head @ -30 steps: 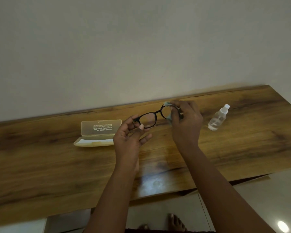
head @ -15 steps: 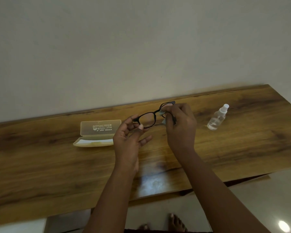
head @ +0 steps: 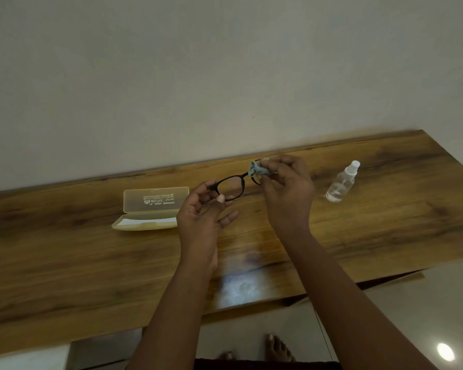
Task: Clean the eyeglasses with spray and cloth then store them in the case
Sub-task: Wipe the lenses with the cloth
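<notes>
Wiping the lens is the step I judge to be in hand, so I want it done with care. My left hand (head: 202, 217) pinches the eyeglasses (head: 231, 188) at the outer end of the frame, thumb and fingers curled on the rim, and holds them up above the wooden table (head: 385, 222). My right hand (head: 286, 190) has its fingertips closed on the bunched blue-grey cloth (head: 258, 170), which is pressed against the other lens and hides most of it. To do this well, I would keep the left grip on the frame alone, off the glass, and work the cloth in small circles with light pressure, since the bridge looks thin and could flex. Both faces of the lens need passes, then the near lens. I cannot tell from here whether the lens is wet or streaked. The spray bottle (head: 341, 184) stands upright well to the right, untouched. The case (head: 151, 209) lies open to the left, lid up, ready for storing.
</notes>
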